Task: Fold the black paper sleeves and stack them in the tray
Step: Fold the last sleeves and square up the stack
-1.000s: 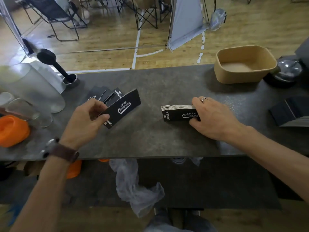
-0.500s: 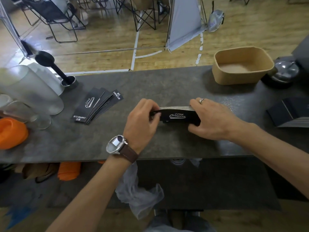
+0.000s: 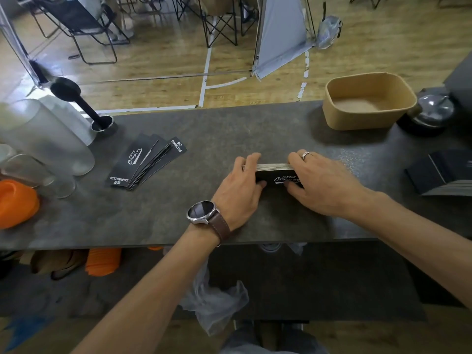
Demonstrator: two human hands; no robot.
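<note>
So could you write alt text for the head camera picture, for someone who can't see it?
Two bare hands, left hand and right hand, squeeze a stack of folded sleeves on a dark counter. Flat sleeves lie fanned to the left; a brown tray sits far right.

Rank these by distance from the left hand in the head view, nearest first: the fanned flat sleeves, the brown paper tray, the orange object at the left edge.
From the left hand:
1. Fanned flat sleeves, just to its left on the counter.
2. Brown paper tray, far right, at the counter's back edge.
3. Orange object, at the far left edge.
</note>
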